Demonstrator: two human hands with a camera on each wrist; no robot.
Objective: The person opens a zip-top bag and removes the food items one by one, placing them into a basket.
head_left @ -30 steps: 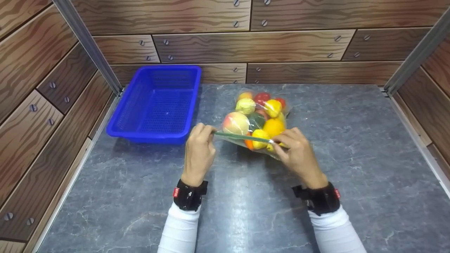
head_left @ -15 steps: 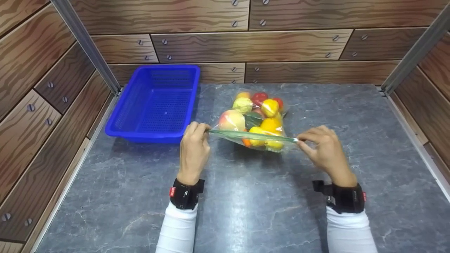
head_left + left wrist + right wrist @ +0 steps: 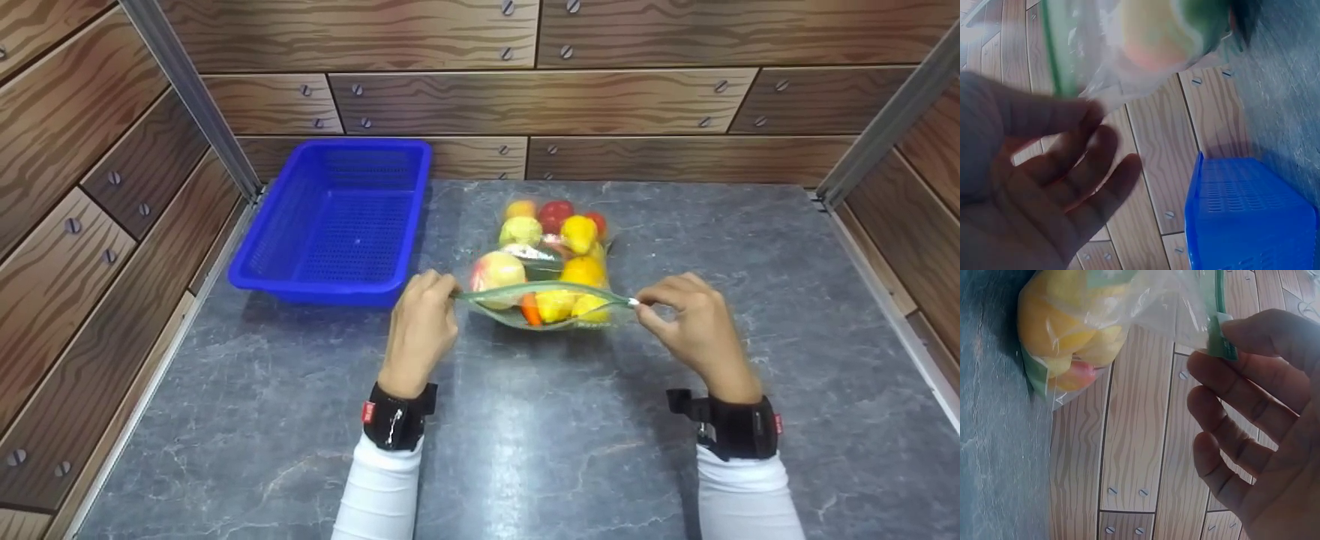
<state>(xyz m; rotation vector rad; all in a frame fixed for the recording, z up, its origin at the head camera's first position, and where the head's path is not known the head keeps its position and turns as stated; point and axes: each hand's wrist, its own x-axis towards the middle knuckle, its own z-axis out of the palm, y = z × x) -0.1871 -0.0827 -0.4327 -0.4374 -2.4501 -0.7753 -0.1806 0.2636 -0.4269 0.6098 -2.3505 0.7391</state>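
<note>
A clear slider zip bag (image 3: 592,327) full of fruit lies on the table, its green-edged mouth gaping toward me. My left hand (image 3: 418,334) pinches the mouth's left corner between thumb and forefinger. At the opposite corner, my right hand (image 3: 697,330) pinches the end by the white slider (image 3: 1223,320). Through the film show a large pale peach-like fruit (image 3: 498,274), an orange (image 3: 583,271), several yellow fruits (image 3: 579,234), red ones (image 3: 555,215) and a dark green one (image 3: 541,264). The left wrist view is blurred around the bag corner.
A blue perforated plastic basket (image 3: 330,288) stands at the back left, close to my left hand. The grey marbled tabletop (image 3: 757,255) is bounded by wood-patterned panels (image 3: 540,101) at the back and both sides.
My right hand has moved right along the green strip with the slider, to the bag's right corner. The mouth has parted into a gap. My left hand has stayed at the left corner.
</note>
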